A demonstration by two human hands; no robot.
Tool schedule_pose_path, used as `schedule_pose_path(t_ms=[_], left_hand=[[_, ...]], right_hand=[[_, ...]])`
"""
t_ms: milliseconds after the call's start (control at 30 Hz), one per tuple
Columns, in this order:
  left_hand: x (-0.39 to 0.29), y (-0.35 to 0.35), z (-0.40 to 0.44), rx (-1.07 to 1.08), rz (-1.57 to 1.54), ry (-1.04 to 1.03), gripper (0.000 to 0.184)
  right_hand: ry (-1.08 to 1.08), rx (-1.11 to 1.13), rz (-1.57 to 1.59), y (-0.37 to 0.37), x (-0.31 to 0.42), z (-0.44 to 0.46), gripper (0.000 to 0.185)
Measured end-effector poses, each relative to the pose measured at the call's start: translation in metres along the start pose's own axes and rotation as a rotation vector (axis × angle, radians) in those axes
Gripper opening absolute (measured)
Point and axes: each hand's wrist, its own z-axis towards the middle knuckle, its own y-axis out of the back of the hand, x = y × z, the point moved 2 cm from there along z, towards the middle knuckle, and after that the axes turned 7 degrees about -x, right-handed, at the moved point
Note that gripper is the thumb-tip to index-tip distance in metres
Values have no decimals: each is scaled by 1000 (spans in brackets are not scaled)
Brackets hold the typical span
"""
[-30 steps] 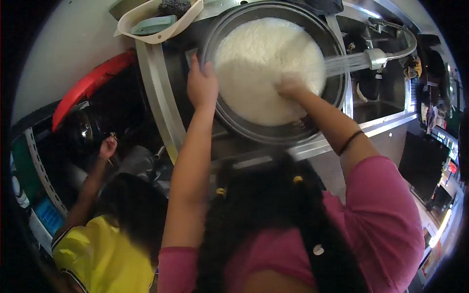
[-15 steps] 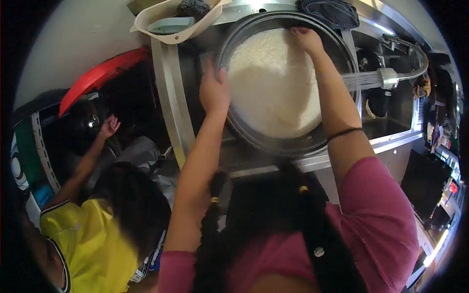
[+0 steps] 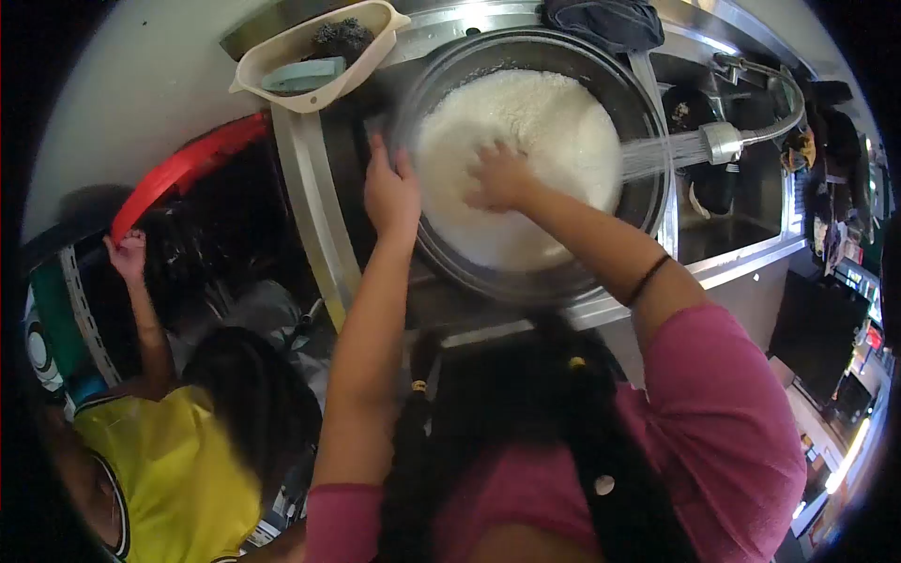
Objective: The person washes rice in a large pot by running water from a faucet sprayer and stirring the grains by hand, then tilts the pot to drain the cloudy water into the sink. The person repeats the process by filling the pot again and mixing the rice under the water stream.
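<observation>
A large dark round pot (image 3: 441, 246) sits in the metal sink, holding white rice (image 3: 563, 113) in cloudy water. My left hand (image 3: 392, 199) holds the pot at its left rim, thumb near the edge; some of its fingers are partly hidden. Inside the pot, my right hand (image 3: 502, 178) lies on the rice near the middle, fingers spread and slightly blurred, gripping nothing. From the right, a faucet spray head (image 3: 723, 144) sends water over the pot's rim into the rice.
A beige basin (image 3: 314, 98) at upper left holds a dark scrubber (image 3: 343, 39) and a pale green brush-like item (image 3: 302, 75). Dark cloth (image 3: 605, 21) lies behind the pot. At left, a co-worker in yellow (image 3: 178, 469) touches a red curved rim (image 3: 183, 171).
My right hand has moved from the pot's far side toward its middle, fingers now spread. My left hand stays at the rim. The co-worker's hand has moved up-left to the red rim.
</observation>
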Motion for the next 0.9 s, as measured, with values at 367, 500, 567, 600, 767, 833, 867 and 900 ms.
schedule_pose_path(t_ms=[367, 500, 567, 600, 767, 833, 867, 900], left_hand=[[0, 0, 1, -22, -14, 15, 51], [3, -1, -2, 7, -16, 21, 53], [1, -1, -1, -2, -56, -7, 54], [-1, 0, -2, -3, -72, -6, 54], [0, 0, -1, -16, -49, -5, 53], [-1, 1, -1, 18, -87, 20, 53], [-1, 1, -2, 20, -87, 18, 53], [-1, 1, -2, 12, -74, 15, 53]], right_hand=[[-294, 242, 238, -102, -84, 71, 44], [-287, -3, 171, -14, 8, 53, 42], [-143, 72, 76, -34, 24, 29, 45], [2, 137, -20, -43, 29, 20, 47], [-200, 107, 459, -90, -42, -23, 57], [-45, 251, 344, -140, -82, 26, 59], [181, 378, 79, -149, -88, 48, 58], [-3, 416, 84, -98, -75, 51, 52]])
